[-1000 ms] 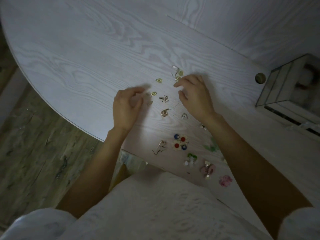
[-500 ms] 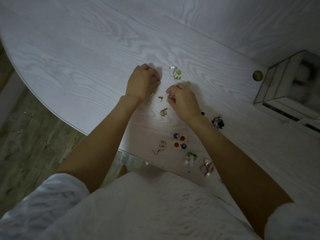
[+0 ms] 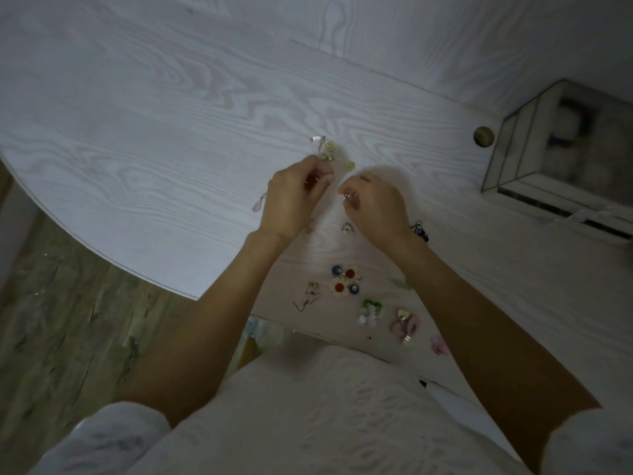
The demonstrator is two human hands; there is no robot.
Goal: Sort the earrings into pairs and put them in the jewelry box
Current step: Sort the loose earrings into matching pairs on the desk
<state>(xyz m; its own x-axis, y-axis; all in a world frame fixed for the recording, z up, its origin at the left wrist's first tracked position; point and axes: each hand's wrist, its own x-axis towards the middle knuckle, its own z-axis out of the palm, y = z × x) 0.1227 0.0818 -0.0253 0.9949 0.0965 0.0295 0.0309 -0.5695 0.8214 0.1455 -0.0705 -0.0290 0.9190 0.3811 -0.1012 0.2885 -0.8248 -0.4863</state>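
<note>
Across the pale wood-grain tabletop (image 3: 171,138) I see both hands have drawn in together since half a second ago: my left hand (image 3: 294,197) has dropped back from the far side and now pinches something small and reddish, my right hand (image 3: 373,204) pinches a small silvery earring (image 3: 347,196), so I judge I'm comparing a possible pair. The glass jewelry box (image 3: 534,138) stands well apart at the right, sorted pairs (image 3: 346,281) lie near me, and I can read no writing anywhere.
</note>
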